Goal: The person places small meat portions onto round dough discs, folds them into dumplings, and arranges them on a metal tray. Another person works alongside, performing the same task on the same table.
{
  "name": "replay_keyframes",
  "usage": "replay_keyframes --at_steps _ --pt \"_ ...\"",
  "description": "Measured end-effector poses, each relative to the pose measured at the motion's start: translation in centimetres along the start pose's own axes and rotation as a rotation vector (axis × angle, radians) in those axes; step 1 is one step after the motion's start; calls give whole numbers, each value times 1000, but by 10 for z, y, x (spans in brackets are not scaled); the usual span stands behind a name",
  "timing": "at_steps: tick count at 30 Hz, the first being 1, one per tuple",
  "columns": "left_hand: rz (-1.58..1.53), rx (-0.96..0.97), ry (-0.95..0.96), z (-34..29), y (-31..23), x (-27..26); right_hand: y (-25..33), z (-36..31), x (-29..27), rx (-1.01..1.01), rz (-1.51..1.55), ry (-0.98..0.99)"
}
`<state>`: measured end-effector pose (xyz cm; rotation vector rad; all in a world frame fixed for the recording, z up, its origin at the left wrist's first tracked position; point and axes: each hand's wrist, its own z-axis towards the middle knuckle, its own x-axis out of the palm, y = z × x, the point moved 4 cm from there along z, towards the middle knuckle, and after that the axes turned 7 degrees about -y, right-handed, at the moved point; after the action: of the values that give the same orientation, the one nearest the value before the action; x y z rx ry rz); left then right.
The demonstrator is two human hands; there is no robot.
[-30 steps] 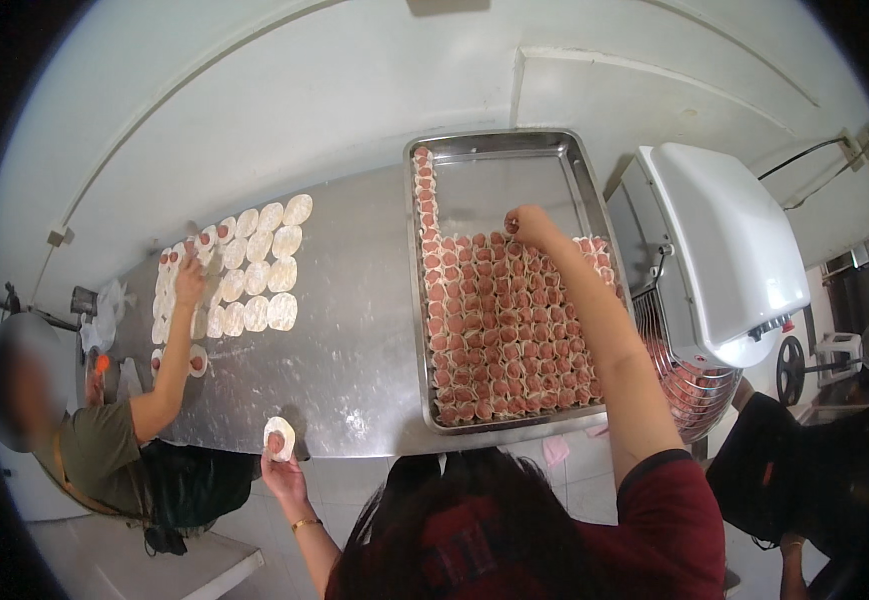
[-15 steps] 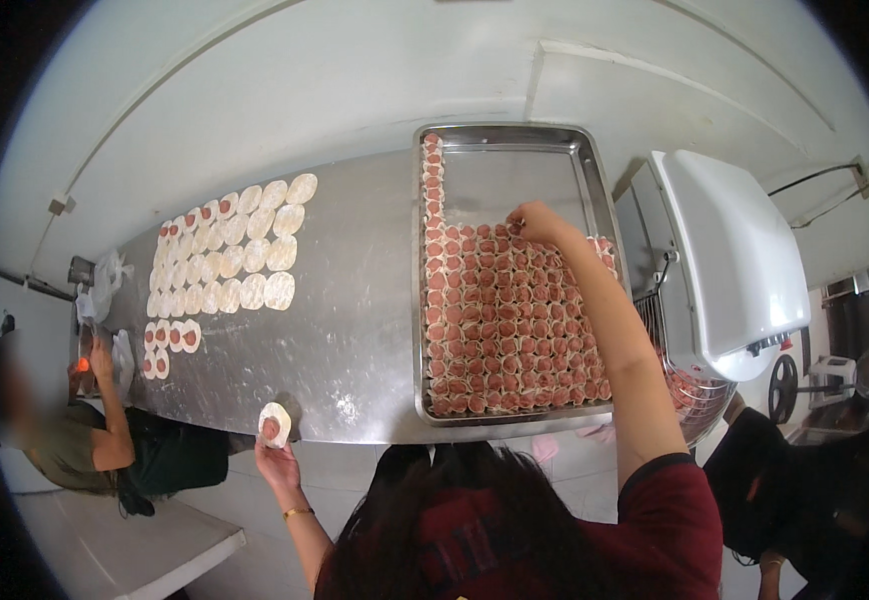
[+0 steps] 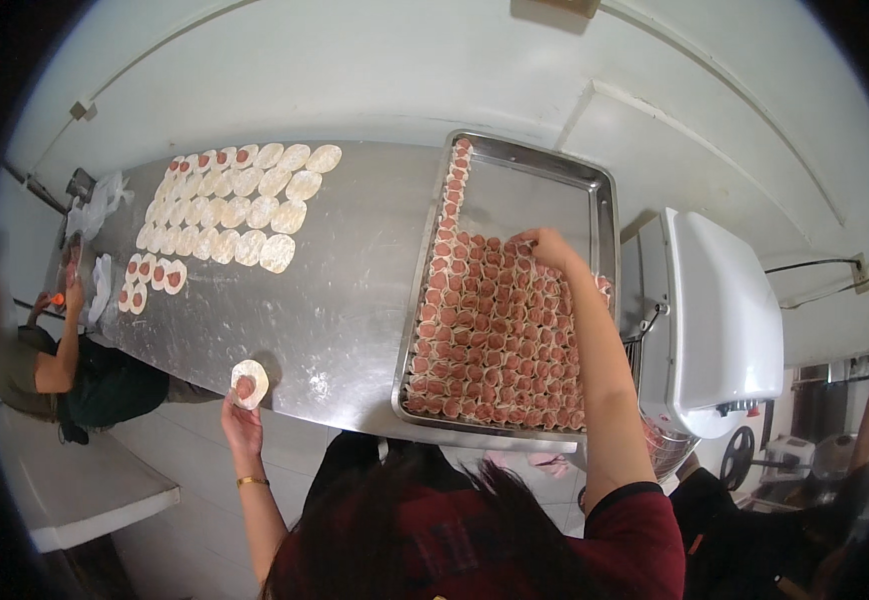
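Note:
My left hand (image 3: 242,428) is at the table's near edge, its fingers closed on a round dough wrapper (image 3: 256,375) topped with a lump of pink meat filling. My right hand (image 3: 552,250) reaches over a deep metal tray (image 3: 605,215), its fingers bent together at the far edge of the packed rows. They seem to pinch a small open-topped dumpling there, mostly hidden by the fingers. Tight rows of meat-filled dumplings (image 3: 490,335) cover the near part of the tray, and one column runs up its left side.
Flat dough wrappers (image 3: 238,211) lie in rows on the steel table (image 3: 355,250), several with meat on them. Across the table's left end, a co-worker's hand (image 3: 74,292) is near an orange-red object. A white mixer (image 3: 715,320) stands right of the tray; another person is at far right.
The whole view has tilted and shifted. My left hand still holds the filled wrapper, and my right hand remains at the far edge of the dumpling rows.

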<state>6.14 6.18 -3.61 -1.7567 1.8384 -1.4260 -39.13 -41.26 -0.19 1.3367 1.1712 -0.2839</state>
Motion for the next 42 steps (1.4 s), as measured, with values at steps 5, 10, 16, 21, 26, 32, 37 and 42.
replay_keyframes --at_steps 5,10,16,21,26,32,37,42 --pt "-40 -68 77 0 3 0 -4 -3 -1 5 -33 -99" --pt "-11 -84 106 -2 7 21 -8 -2 5 45 -115 -165" --pt "-9 -188 332 -5 5 87 38 -12 -4 -51 -118 -664" --pt "21 -246 507 -5 -3 134 186 -43 110 -83 474 -181" --pt "249 -222 539 7 -6 133 292 -93 241 260 1300 174" --pt "1075 184 483 44 8 88 291 -104 306 454 1058 -95" --pt "1009 279 636 61 13 76 290 -114 321 390 1033 -189" --pt "918 98 688 67 15 78 297 -123 324 294 1008 -252"
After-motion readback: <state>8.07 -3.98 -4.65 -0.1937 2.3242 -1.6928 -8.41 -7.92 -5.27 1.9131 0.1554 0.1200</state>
